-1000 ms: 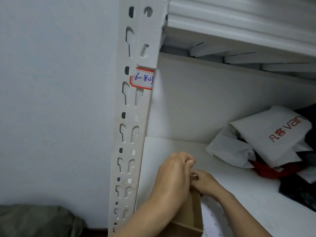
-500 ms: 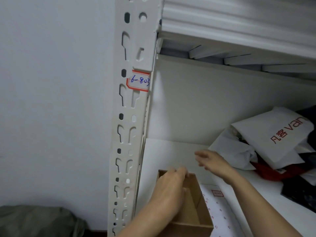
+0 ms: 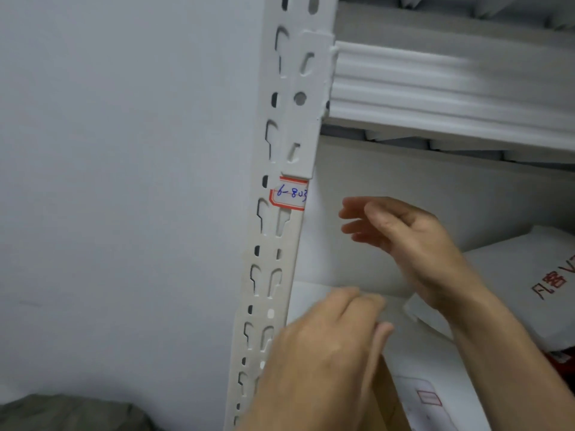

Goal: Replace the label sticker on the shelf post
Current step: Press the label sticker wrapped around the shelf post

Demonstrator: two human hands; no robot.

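Two hands are in my feed, along with one shelf post (image 3: 273,275), one label sticker (image 3: 291,194) on it, one cardboard box (image 3: 385,402), one sticker sheet (image 3: 435,409) and one white bag (image 3: 525,269) with red print. The sticker is white with a red border and blue handwriting that reads roughly 6-803. It sits on the post's front face just below the beam bracket (image 3: 308,119) and reaches the post's right edge. I see the right hand (image 3: 404,237) raised just right of the sticker and apart from it, fingers loosely extended and slightly spread, holding nothing. The left hand (image 3: 323,353) sits lower with its back toward the camera, fingers pressed together and blurred, and I cannot tell whether they grip anything. Beneath it a strip of the brown box shows, its contents hidden. Beside the box lies the sheet, with one red-bordered blank label visible on it
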